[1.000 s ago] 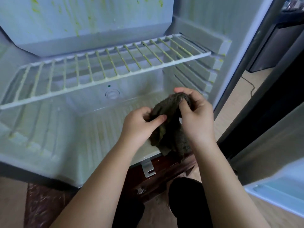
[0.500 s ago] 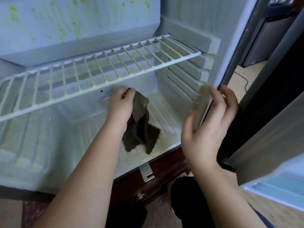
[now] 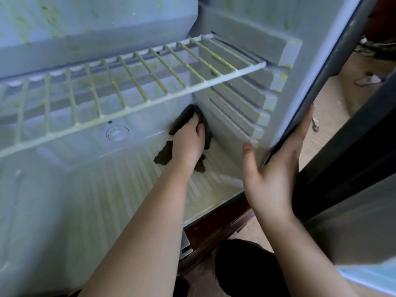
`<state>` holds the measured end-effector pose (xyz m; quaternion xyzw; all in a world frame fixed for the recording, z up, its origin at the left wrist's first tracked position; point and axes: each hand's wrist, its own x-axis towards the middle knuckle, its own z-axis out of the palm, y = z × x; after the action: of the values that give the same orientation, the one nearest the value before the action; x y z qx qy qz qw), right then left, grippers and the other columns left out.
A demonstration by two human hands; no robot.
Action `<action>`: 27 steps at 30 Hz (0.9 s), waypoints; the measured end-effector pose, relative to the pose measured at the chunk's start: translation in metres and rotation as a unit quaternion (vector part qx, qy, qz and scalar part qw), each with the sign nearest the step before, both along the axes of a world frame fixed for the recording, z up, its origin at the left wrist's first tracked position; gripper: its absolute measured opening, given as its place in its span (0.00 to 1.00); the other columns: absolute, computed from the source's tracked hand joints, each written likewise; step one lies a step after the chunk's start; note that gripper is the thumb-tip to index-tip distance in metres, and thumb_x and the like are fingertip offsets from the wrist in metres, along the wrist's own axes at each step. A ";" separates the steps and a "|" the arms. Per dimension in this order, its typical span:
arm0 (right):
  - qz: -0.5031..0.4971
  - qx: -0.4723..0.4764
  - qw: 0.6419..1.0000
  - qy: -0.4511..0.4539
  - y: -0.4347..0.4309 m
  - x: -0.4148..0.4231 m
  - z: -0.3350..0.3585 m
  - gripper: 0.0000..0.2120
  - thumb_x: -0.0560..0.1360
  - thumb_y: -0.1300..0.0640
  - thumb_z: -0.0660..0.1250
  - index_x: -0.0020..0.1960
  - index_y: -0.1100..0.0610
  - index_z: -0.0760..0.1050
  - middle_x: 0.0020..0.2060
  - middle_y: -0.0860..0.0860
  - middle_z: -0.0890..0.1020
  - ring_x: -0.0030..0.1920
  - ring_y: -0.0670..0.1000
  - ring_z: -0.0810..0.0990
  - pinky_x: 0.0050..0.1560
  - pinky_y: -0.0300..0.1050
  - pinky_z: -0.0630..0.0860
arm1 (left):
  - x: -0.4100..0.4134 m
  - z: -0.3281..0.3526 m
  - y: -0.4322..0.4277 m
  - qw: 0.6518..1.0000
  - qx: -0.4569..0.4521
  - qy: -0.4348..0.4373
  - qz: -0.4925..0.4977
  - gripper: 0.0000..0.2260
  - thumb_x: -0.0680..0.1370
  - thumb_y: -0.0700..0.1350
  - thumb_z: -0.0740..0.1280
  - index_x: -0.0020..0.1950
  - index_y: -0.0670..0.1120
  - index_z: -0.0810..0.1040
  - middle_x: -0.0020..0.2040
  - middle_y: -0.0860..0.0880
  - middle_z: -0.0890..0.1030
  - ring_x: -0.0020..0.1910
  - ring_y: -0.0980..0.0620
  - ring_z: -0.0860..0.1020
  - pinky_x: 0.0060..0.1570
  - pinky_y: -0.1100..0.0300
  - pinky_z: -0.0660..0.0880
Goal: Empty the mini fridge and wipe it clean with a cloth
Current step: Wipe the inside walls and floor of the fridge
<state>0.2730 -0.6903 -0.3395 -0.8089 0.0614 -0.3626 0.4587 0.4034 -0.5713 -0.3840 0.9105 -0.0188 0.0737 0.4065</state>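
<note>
Gripping a dark, crumpled cloth [image 3: 186, 115], the left hand [image 3: 188, 144] presses it into the back right corner of the mini fridge [image 3: 120, 196] floor, just under the white wire shelf [image 3: 137, 91]. Ragged ends of the cloth trail onto the ribbed floor on both sides of the wrist. The right hand [image 3: 276, 168] lies flat with straight fingers against the front edge of the fridge's right wall, thumb inside, fingers outside. Yellow-green smears streak the shelf bars and the back wall.
</note>
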 end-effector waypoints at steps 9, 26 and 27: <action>0.014 -0.009 1.000 0.013 0.002 -0.005 -0.001 0.45 0.73 0.65 0.69 0.77 0.66 0.40 0.78 0.59 0.46 0.78 0.49 0.45 0.76 0.40 0.45 | -0.005 0.024 -0.021 0.865 -0.490 0.108 0.020 0.24 0.78 0.39 0.60 0.74 0.52 0.69 0.70 0.53 0.73 0.68 0.51 0.72 0.70 0.54 0.66; 0.021 0.003 1.000 0.019 0.005 -0.013 0.002 0.44 0.72 0.62 0.67 0.77 0.65 0.40 0.77 0.54 0.49 0.77 0.46 0.47 0.75 0.35 0.46 | -0.034 0.028 -0.014 0.926 -0.355 0.111 -0.067 0.26 0.80 0.38 0.56 0.78 0.48 0.60 0.71 0.57 0.65 0.71 0.57 0.63 0.68 0.66 0.62; 0.023 0.005 1.000 0.018 0.005 -0.013 0.002 0.44 0.72 0.62 0.66 0.77 0.65 0.40 0.76 0.54 0.49 0.76 0.45 0.47 0.74 0.34 0.45 | -0.038 0.026 -0.013 0.955 -0.263 0.110 -0.088 0.26 0.80 0.40 0.55 0.79 0.48 0.58 0.75 0.54 0.63 0.75 0.54 0.60 0.72 0.63 0.58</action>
<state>0.2603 -0.6857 -0.3372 -0.8143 0.0532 -0.3370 0.4695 0.3657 -0.5845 -0.3576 0.7689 -0.0338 -0.0604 0.6356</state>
